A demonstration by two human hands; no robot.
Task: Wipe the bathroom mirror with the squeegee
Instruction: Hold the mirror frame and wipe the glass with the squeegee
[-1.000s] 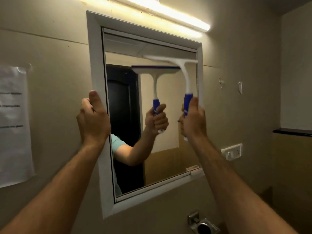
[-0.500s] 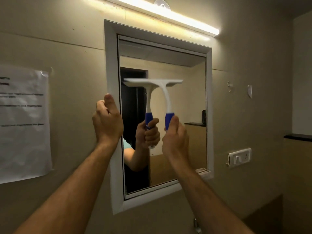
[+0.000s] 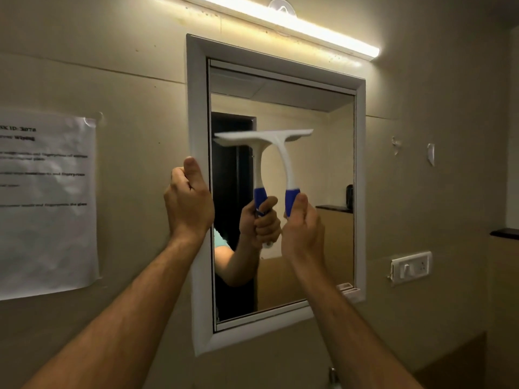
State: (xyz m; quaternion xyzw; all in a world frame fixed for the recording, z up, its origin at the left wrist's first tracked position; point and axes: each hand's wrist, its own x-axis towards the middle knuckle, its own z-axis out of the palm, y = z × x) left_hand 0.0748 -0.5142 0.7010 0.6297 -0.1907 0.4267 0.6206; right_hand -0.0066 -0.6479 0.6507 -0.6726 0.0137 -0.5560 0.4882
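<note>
A white-framed bathroom mirror (image 3: 323, 169) hangs on the beige wall. My right hand (image 3: 302, 228) is shut on the blue grip of a white squeegee (image 3: 283, 153), whose blade lies flat against the glass at mid height, toward the left side. The squeegee and hand are mirrored in the glass just to the left. My left hand (image 3: 188, 200) grips the left side of the mirror frame (image 3: 196, 108), thumb up on its front face.
A tube light (image 3: 295, 26) glows above the mirror. A printed paper sheet (image 3: 47, 203) is taped to the wall at left. A white switch and socket plate (image 3: 410, 267) sits right of the mirror. A dark ledge (image 3: 504, 233) juts out at far right.
The squeegee has slid from the mirror's upper right down and to the left across the glass. My left hand has stayed on the frame.
</note>
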